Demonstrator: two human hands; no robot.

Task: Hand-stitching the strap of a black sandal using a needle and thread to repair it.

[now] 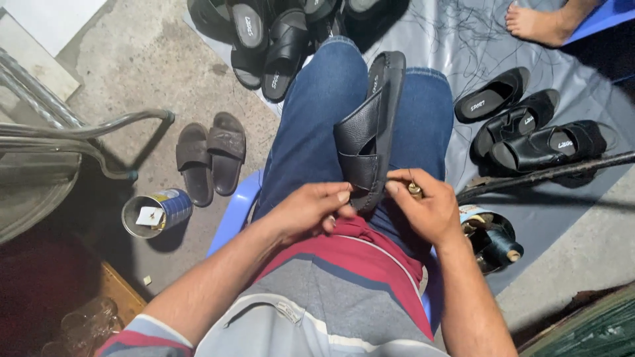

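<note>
black sandal (370,132) on our lap, between both hands.
left hand (307,210) pinches its near edge; right hand (423,208) just beside, fingers pressed on a small tool (415,190).

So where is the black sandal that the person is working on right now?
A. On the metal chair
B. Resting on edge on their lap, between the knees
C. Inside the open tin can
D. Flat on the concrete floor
B: the black sandal stands on edge on the jeans, with the left hand and the right hand pinching its near end.
</note>
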